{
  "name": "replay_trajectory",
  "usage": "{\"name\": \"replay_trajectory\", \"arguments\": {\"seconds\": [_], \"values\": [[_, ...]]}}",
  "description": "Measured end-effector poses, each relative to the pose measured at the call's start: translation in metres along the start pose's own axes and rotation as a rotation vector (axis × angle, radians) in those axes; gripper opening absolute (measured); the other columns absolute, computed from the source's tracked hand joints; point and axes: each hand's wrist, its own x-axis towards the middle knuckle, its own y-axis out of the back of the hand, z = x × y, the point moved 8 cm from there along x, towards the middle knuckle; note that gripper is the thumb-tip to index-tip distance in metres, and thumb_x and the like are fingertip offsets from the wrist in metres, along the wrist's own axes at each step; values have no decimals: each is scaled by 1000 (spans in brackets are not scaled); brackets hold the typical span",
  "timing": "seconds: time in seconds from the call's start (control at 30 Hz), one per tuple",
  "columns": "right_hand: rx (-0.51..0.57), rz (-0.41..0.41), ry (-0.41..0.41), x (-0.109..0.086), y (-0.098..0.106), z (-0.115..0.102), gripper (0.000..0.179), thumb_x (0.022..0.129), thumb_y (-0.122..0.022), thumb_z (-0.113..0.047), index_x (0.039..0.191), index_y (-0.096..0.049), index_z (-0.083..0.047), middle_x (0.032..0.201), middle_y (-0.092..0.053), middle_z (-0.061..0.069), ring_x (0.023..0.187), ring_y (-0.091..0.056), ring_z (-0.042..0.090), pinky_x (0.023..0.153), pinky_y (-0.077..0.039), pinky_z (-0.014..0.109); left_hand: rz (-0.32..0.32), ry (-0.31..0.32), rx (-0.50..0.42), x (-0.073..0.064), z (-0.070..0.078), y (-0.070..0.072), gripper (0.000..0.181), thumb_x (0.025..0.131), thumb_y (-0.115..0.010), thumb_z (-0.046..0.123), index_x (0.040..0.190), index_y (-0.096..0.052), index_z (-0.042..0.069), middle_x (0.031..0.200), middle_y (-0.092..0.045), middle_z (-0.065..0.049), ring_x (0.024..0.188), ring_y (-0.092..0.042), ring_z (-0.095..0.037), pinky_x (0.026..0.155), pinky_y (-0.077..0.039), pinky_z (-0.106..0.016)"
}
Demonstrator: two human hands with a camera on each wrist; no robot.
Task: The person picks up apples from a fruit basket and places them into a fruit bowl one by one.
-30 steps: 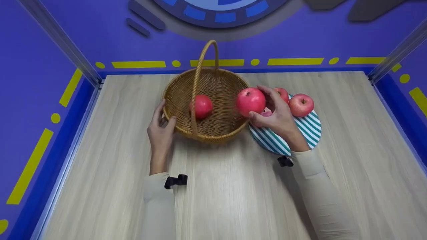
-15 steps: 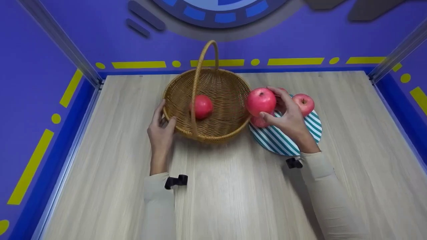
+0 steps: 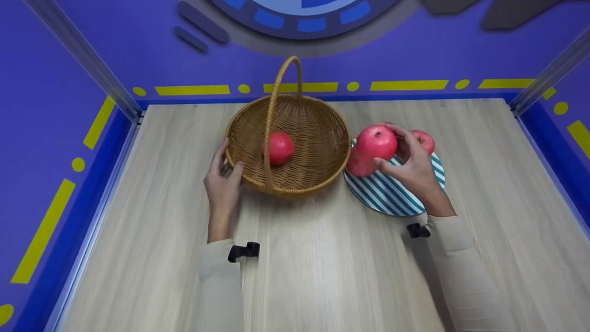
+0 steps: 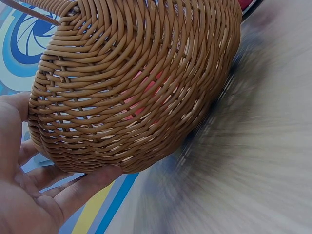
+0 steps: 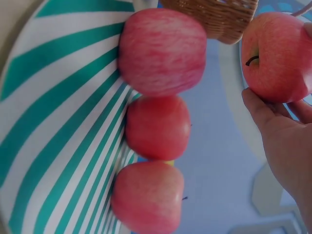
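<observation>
My left hand [image 3: 222, 186] grips the left side of a brown wicker basket [image 3: 318, 182], its thumb at the rim. One red apple [image 3: 280, 148] lies inside the basket, showing faintly through the weave in the left wrist view. My right hand [image 3: 415, 168] holds another apple [image 3: 377, 142] by its side, raised over a green-and-white striped plate [image 3: 392, 198]. On that plate, the right wrist view shows a streaked apple [image 5: 163, 51] nearest the basket, a redder middle apple [image 5: 158, 126] and a paler apple [image 5: 148, 195]. From the head view, the middle one is mostly hidden.
The arched basket handle [image 3: 275, 92] stands upright over the basket. Blue-purple panels [image 3: 184, 64] close off the back and both sides of the light wooden table [image 3: 295, 258]. The plate sits close against the basket's right side.
My right hand has drawn right with its apple, from the basket's right rim to over the plate. The left hand and the basket stay put.
</observation>
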Motion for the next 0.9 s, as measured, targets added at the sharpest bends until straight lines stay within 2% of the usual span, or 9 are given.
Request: {"name": "replay_trajectory", "arguments": {"seconds": [0.17,0.4,0.67,0.9], "values": [[-53,23,-14,-6,9,7,78,88,-85,-4,155,-45,-1,151,-54,13,137,-55,32,106,-49,24,-1,1,-7,0,0,0,61,98,-68,8,156,-57,23,156,-54,-11,132,-61,-36,86,-60,-30],[-72,48,-45,-13,22,19,78,88,-86,-5,154,-45,1,149,-53,13,137,-54,32,105,-49,21,-3,6,-14,0,0,0,62,98,-68,9,156,-57,25,156,-54,-10,132,-61,-36,83,-62,-36],[-88,71,-75,-21,30,30,81,88,-87,-6,157,-44,-1,151,-52,11,135,-52,29,102,-49,19,-1,-37,-8,0,2,0,61,97,-68,8,156,-57,21,157,-54,-3,135,-58,-31,112,-47,-47],[-146,93,-75,-28,36,37,84,86,-88,-6,157,-45,-4,152,-52,9,134,-49,27,100,-47,17,4,-28,-19,0,1,0,60,97,-68,9,155,-58,23,157,-54,-1,134,-59,-28,110,-49,-48]]}}
